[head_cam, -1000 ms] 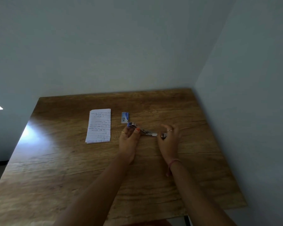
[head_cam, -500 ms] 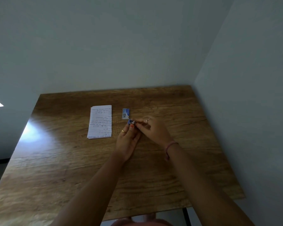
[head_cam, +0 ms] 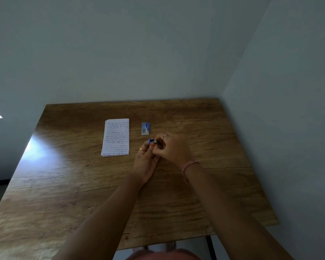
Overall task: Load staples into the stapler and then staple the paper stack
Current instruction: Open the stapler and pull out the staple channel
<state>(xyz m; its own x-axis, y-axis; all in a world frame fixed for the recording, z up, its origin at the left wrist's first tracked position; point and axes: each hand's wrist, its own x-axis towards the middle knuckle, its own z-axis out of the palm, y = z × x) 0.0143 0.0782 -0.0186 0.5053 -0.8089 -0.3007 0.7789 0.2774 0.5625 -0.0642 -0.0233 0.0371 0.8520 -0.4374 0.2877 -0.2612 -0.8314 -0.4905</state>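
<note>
Stapler (head_cam: 152, 141) sits between my two hands near the middle of the wooden table (head_cam: 223, 147), and only its small blue and metal end pokes out beyond my fingertips; the rest is hidden under my hands. From the head view, my left hand (head_cam: 145, 162) lies low on the table with its fingers curled up around the stapler from the near side, an orange-painted nail right against the blue end. My right hand (head_cam: 174, 149) comes in from the right, its fingers bent over the stapler and pinching it from above, so both hands grip it together. Whether the stapler's top is lifted or closed I cannot tell. Just beyond it, apart from my fingers, lies the small blue and white staple box (head_cam: 145, 128). Well to the left of that box lies the paper stack (head_cam: 116, 137), lined and written on, flat on the table and untouched
</note>
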